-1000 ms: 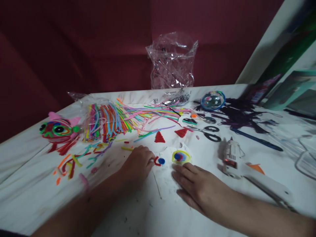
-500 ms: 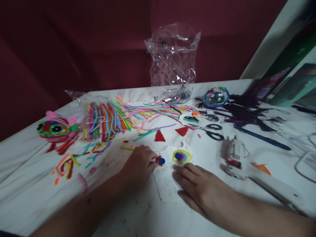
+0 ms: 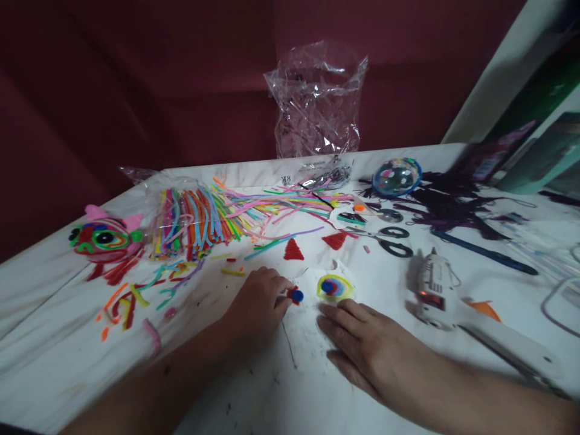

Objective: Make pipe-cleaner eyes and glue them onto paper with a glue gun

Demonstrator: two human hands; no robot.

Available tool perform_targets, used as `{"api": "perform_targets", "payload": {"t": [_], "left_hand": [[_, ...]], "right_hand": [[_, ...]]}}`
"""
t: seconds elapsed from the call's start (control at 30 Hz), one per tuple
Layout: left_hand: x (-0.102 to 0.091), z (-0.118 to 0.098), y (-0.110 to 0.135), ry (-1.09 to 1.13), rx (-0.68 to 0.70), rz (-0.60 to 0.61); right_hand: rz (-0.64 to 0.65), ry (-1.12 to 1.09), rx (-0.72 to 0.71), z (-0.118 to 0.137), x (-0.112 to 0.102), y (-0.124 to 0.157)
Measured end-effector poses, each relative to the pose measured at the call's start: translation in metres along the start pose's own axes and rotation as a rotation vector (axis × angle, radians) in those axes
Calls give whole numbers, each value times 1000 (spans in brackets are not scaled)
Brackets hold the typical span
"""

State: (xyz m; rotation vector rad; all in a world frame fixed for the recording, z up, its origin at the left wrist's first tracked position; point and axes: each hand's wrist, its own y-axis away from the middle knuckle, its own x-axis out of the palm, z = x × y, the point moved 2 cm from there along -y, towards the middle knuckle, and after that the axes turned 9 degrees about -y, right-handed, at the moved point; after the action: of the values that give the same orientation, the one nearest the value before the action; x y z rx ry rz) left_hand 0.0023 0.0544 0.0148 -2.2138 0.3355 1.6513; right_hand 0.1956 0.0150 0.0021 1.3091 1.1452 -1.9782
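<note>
My left hand has its thumb and fingers closed in a pinch on the edge of a small red pipe-cleaner piece with a blue round centre. The fingertips partly hide the red part. My right hand lies flat with fingers stretched out on the white paper. Its fingertips touch or nearly touch a coiled pipe-cleaner eye, yellow outside with a blue centre. Just beyond the hands lie two red pipe-cleaner triangles, a left one and a right one.
A glue gun with a red light stands at right, near scissors and a blue pen. Bundled pipe cleaners and offcuts lie left, beside a colourful animal figure. A clear bag is behind.
Both hands hold almost the same place. The slight shift of things at the right edge looks like a small head movement.
</note>
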Motion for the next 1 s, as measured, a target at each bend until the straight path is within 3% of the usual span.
{"api": "perform_targets", "payload": {"t": [0.47, 0.73, 1.0], "left_hand": [[1, -2, 0, 6, 0, -17], [-3, 10, 0, 13, -67, -43], [-1, 2, -2, 73, -2, -51]], "right_hand": [[10, 9, -4, 1, -1, 1], [6, -17, -4, 1, -1, 0], [-3, -10, -2, 0, 0, 0]]}}
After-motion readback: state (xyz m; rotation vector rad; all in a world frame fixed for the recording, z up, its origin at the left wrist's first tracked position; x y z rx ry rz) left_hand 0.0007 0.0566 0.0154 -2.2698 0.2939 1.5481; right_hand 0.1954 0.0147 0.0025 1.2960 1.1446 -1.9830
